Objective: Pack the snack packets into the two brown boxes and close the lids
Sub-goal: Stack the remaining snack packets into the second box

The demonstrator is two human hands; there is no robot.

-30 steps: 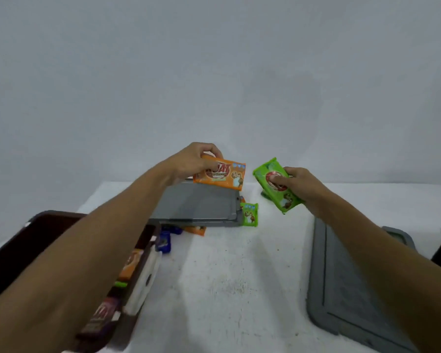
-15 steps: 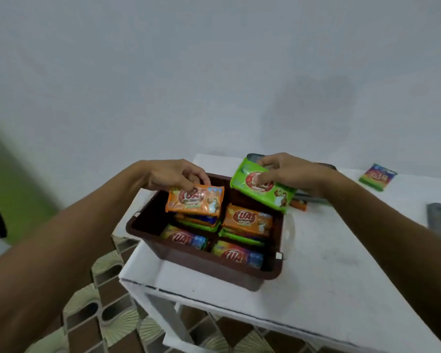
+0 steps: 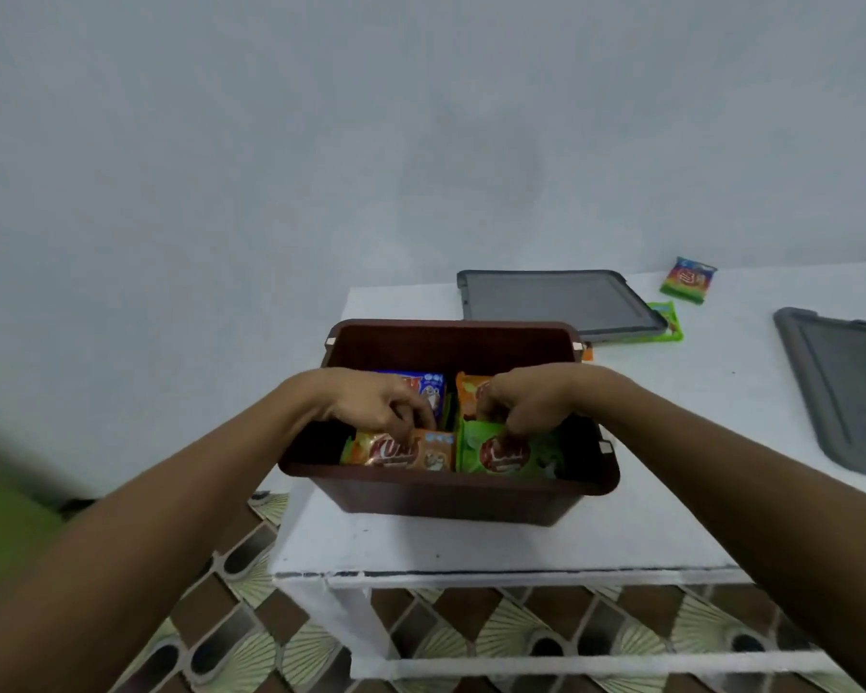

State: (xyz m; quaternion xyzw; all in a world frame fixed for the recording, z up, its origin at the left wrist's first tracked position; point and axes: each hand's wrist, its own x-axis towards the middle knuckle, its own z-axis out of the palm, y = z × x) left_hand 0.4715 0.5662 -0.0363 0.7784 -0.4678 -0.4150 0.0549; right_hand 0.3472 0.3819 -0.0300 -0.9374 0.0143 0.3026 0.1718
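Observation:
A brown box (image 3: 446, 497) stands open at the left end of the white table (image 3: 646, 522). Both my hands are down inside it. My left hand (image 3: 378, 402) pinches the top edge of an orange snack packet (image 3: 406, 450) at the box's near left. My right hand (image 3: 528, 400) grips a green snack packet (image 3: 508, 452) at the near right. Behind them lie a blue packet (image 3: 428, 387) and another orange packet (image 3: 468, 397). Only this one brown box is in view.
A grey lid (image 3: 556, 302) lies flat behind the box, with a green packet (image 3: 668, 322) sticking out from under its right edge. A rainbow-coloured packet (image 3: 688, 280) lies farther right. A second grey lid (image 3: 846, 387) rests at the right edge. Patterned floor tiles show below the table.
Both hands have come down from above the box's rim into the box, carrying the orange and green packets to the near row. The camera has tilted downward.

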